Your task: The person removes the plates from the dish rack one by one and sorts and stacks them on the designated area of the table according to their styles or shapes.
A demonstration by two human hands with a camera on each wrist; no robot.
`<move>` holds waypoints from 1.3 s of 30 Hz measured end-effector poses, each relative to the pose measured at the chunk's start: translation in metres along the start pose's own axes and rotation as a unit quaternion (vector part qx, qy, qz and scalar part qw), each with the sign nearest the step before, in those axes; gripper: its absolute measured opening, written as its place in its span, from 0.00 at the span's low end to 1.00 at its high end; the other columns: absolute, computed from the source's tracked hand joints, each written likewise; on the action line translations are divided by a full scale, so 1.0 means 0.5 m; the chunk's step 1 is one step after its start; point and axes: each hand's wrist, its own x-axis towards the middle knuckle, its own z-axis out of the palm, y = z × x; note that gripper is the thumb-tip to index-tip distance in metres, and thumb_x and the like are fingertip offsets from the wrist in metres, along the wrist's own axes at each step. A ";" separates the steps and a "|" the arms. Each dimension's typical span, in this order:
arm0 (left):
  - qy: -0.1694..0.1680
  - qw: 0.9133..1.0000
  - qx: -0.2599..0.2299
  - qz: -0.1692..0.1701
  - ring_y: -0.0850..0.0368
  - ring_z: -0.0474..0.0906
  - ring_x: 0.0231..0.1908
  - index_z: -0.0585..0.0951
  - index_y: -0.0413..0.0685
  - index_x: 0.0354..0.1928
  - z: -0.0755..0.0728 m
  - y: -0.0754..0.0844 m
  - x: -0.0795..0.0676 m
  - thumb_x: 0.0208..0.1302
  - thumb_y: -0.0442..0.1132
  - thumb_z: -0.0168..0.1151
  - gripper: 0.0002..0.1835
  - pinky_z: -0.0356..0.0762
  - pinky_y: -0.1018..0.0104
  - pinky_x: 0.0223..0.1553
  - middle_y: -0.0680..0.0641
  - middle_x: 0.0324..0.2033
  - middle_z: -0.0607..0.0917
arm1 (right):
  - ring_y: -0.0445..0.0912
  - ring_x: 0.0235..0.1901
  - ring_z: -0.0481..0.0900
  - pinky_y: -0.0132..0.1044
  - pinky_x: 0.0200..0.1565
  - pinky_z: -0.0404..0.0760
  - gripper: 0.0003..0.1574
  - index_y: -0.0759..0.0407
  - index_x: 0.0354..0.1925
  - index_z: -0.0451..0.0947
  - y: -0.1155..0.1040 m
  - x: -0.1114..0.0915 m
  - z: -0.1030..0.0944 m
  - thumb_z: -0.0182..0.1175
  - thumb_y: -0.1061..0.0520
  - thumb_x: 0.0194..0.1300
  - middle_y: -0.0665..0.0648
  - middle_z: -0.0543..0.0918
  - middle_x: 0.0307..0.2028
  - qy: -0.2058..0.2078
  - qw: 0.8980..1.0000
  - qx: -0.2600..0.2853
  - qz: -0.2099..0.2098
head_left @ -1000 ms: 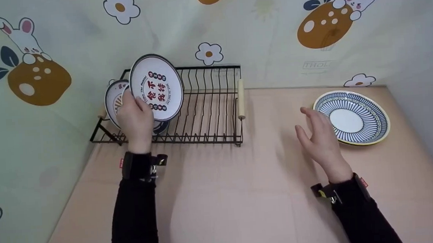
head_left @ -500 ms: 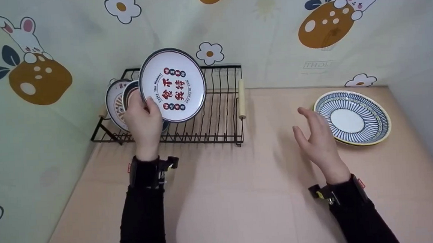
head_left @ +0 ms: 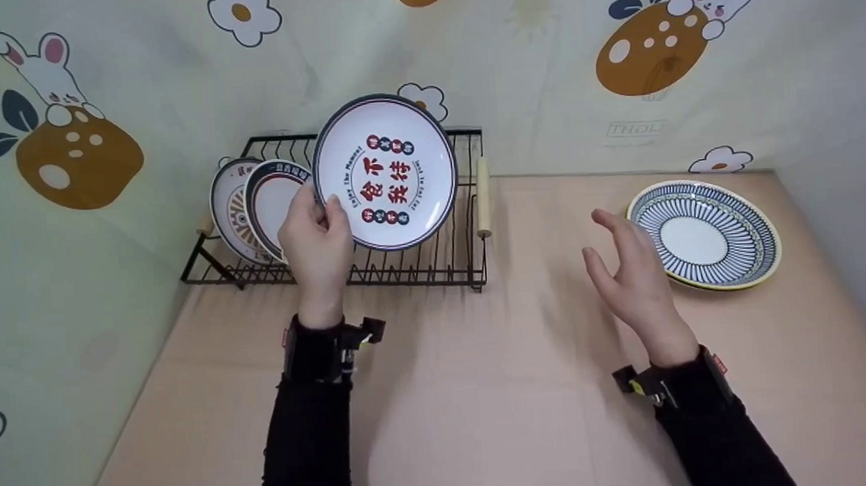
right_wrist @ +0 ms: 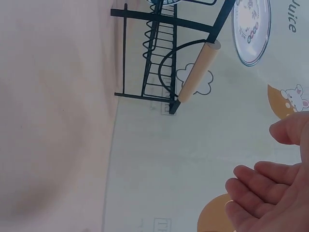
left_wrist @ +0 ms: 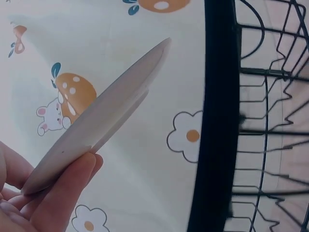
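Observation:
My left hand (head_left: 318,242) pinches the left edge of a white plate (head_left: 387,172) with a dark rim and red lettering. In the head view that plate overlaps the black wire dish rack (head_left: 435,273). The left wrist view shows the plate edge-on (left_wrist: 91,128), thumb on one face and fingers on the other. My right hand (head_left: 635,283) is held in the air with fingers spread and nothing in it. Just beyond it, a blue-and-white patterned plate (head_left: 692,241) with a yellow edge lies on the table, seemingly stacked on another.
At the rack's left end stand a plate with an orange pattern (head_left: 229,210) and a dark-rimmed bowl (head_left: 273,208), both tilted. The rack has a wooden handle (head_left: 482,197) on its right side. A wall covering with rabbits and flowers rises behind the table (head_left: 472,391).
My left hand has carried the lettered plate rightward, away from the dishes at the rack's left end, uncovering the dark-rimmed bowl. My right hand has shifted slightly left, still spread.

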 end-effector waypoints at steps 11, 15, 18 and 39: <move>-0.024 0.996 -0.079 -0.020 0.59 0.76 0.20 0.80 0.30 0.52 0.039 0.016 -0.017 0.64 0.23 0.56 0.15 0.75 0.73 0.18 0.40 0.33 0.88 | 0.60 0.61 0.70 0.56 0.64 0.65 0.28 0.72 0.63 0.70 -0.014 0.011 -0.001 0.60 0.66 0.66 0.67 0.76 0.60 0.007 1.000 0.013 0.017; -0.035 0.996 -0.080 -0.020 0.60 0.75 0.18 0.80 0.30 0.53 0.050 0.018 -0.027 0.64 0.24 0.56 0.16 0.74 0.73 0.17 0.40 0.32 0.88 | 0.60 0.61 0.71 0.56 0.63 0.65 0.28 0.72 0.62 0.70 -0.019 0.014 -0.001 0.60 0.66 0.65 0.67 0.77 0.59 0.012 1.000 0.017 0.018; -0.042 0.995 -0.087 -0.017 0.59 0.78 0.19 0.79 0.30 0.54 0.058 0.018 -0.035 0.65 0.24 0.56 0.16 0.77 0.72 0.18 0.39 0.34 0.88 | 0.61 0.60 0.71 0.56 0.63 0.66 0.27 0.72 0.62 0.70 -0.022 0.015 0.000 0.60 0.66 0.65 0.67 0.77 0.59 0.018 1.000 0.020 0.015; -0.090 0.990 -0.110 -0.015 0.63 0.62 0.15 0.80 0.29 0.50 0.086 0.020 -0.058 0.63 0.22 0.57 0.13 0.60 0.75 0.14 0.52 0.15 0.71 | 0.61 0.60 0.72 0.56 0.63 0.66 0.27 0.72 0.62 0.70 -0.013 0.005 -0.004 0.59 0.67 0.65 0.67 0.78 0.58 0.017 1.000 0.018 0.017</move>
